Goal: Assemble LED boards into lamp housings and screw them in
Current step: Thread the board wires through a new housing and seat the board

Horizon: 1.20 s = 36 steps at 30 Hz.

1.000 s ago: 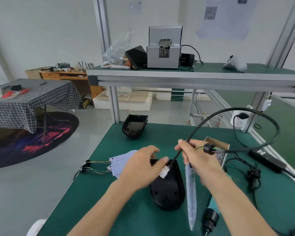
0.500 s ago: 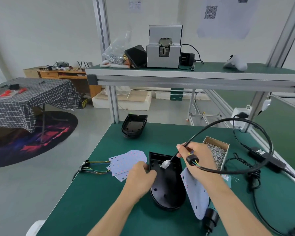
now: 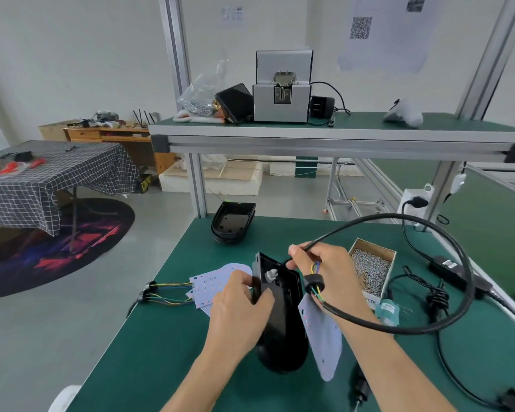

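While the left hand [image 3: 240,318] curls round the near-left edge of the black housing [image 3: 280,316], thumb on the rim and fingers behind it, the housing stands tipped up on the green bench [image 3: 161,337], its open side facing right. Inside it, just past the left thumb, a small white connector [image 3: 270,275] shows at the end of the cable.

Across from it, the right hand [image 3: 324,272] pinches the black cable [image 3: 446,248] between thumb and forefinger close to the housing's far edge. From that pinch the cable arcs up and away to the right, loops round, and comes back under the right wrist, where a black grommet [image 3: 313,285] sits on it with coloured wires [image 3: 317,267] running through. Below the right wrist hangs an LED board [image 3: 323,337], pale and dotted, lying beside the housing's right flank; whether they touch I cannot tell.

To the left of the left hand lie more boards [image 3: 211,282] in a loose stack, their wires [image 3: 170,291] trailing off toward the bench edge. Beyond both hands sits a spare housing [image 3: 232,221]. Right of the right hand is a cardboard box [image 3: 391,257] full of screws [image 3: 369,266], and near the right forearm lies a screwdriver [image 3: 359,388].
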{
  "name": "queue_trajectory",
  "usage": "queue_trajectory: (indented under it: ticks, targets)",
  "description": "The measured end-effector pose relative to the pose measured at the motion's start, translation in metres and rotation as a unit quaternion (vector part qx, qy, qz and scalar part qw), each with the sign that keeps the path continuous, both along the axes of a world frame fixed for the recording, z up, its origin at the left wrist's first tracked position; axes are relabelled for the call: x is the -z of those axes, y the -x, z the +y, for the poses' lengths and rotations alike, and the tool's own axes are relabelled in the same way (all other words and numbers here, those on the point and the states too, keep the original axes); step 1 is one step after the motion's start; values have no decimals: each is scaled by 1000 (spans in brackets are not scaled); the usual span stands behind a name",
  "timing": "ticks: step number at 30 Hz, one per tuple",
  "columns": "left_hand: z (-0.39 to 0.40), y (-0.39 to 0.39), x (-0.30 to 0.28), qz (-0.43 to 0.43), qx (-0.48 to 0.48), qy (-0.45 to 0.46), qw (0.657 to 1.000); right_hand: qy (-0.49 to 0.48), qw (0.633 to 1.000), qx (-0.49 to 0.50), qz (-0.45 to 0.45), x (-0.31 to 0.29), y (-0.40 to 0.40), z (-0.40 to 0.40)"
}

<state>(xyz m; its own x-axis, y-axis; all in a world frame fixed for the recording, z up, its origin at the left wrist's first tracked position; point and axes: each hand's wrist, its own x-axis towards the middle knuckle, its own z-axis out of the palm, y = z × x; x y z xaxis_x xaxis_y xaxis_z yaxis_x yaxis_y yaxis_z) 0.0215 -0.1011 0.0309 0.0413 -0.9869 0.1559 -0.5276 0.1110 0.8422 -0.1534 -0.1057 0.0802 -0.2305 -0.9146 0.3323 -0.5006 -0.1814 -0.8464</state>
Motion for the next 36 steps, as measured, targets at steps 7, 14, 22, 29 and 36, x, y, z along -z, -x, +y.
queue_trajectory:
  ticks: [7, 14, 22, 29, 36]
  targets:
    - [9, 2, -2, 83, 46, 32, 995, -19, 1000, 2, 12, 5, 5, 2]
    - [11, 9, -13, 148, 15, 47, 988, -135, 976, 46, 167, -2, 3, 14]
    - [12, 2, -14, 327, 6, 49, 944, -139, 985, 1, 98, 3, 10, 30]
    - [10, -9, -18, 473, 37, -40, 879, -69, 986, -121, 96, 0, 13, 35]
    - [-2, -16, -27, 570, 130, -224, 780, -109, 989, -59, -87, -4, 10, 35]
